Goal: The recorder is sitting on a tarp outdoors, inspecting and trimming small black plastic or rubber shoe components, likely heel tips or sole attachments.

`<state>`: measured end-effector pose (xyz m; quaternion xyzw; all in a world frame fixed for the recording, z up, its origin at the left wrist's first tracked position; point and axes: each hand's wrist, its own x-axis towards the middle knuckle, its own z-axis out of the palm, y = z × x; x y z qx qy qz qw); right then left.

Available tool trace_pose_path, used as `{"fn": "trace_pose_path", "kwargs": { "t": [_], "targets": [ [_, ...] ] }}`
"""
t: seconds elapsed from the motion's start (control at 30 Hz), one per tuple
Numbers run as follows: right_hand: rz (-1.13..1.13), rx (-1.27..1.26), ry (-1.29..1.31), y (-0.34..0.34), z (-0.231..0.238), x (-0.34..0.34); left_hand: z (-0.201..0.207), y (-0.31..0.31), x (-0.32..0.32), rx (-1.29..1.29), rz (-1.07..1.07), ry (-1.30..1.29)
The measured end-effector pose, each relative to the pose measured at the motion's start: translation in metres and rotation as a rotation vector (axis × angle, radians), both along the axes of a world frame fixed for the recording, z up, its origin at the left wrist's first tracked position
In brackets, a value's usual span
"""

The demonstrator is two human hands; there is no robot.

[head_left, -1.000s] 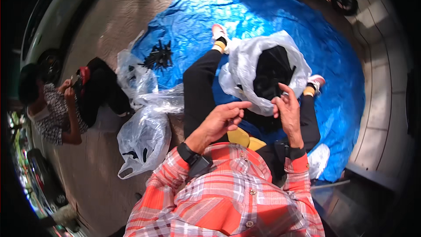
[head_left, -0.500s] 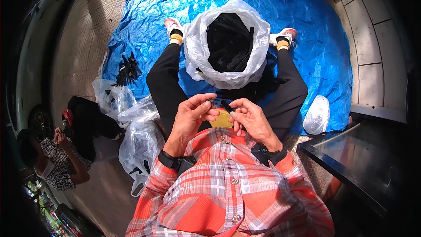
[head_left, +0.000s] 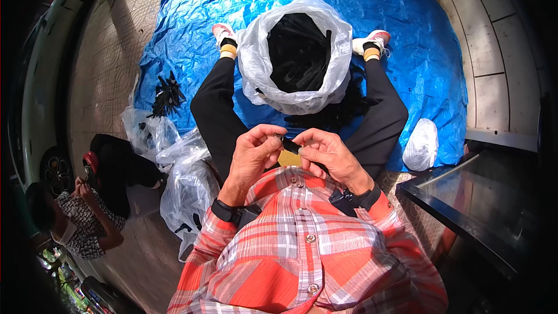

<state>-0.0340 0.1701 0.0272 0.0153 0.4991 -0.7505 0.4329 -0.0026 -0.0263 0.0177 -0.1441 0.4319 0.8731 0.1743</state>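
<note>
My left hand (head_left: 254, 156) is closed in a pinch between my knees, on a small dark piece with a metallic glint whose kind I cannot make out. Facing it, my right hand (head_left: 332, 158) pinches a short black strip-like piece (head_left: 289, 145). The black piece's far end meets my left fingertips, which partly hide the join. Just beyond my hands stands a large white plastic bag (head_left: 251, 67), its mouth wide open, filled with long black pieces (head_left: 299, 52). More loose black pieces (head_left: 340, 110) lie against its near right side.
A blue tarp (head_left: 215, 0) spreads under my legs and the bag. At left are a small black pile (head_left: 167, 96) and clear plastic bags (head_left: 189, 192). A tied white bag (head_left: 421, 145) and a dark glossy table (head_left: 471, 197) stand right. Another person (head_left: 87, 221) sits at left.
My hands have drawn closer together. The black piece in my right hand now touches the small piece at my left fingertips, where a gap showed before.
</note>
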Motion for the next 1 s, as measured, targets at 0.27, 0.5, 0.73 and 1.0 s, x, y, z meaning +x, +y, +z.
{"fn": "trace_pose_path", "kwargs": {
  "t": [0.27,0.5,0.73,1.0],
  "targets": [
    [0.041,-0.223,-0.16,-0.005,-0.001,-0.004,0.006,0.003,0.006,-0.243,-0.004,0.127],
    [0.07,0.057,0.007,-0.008,0.025,-0.008,0.016,0.0,0.01,-0.207,0.005,0.083],
    [0.087,0.054,0.087,-0.009,0.036,-0.005,0.016,0.004,0.016,-0.198,-0.065,0.121],
    [-0.083,0.499,0.846,-0.023,0.029,0.0,0.017,0.015,0.012,-0.401,0.101,0.112]
  ]
}}
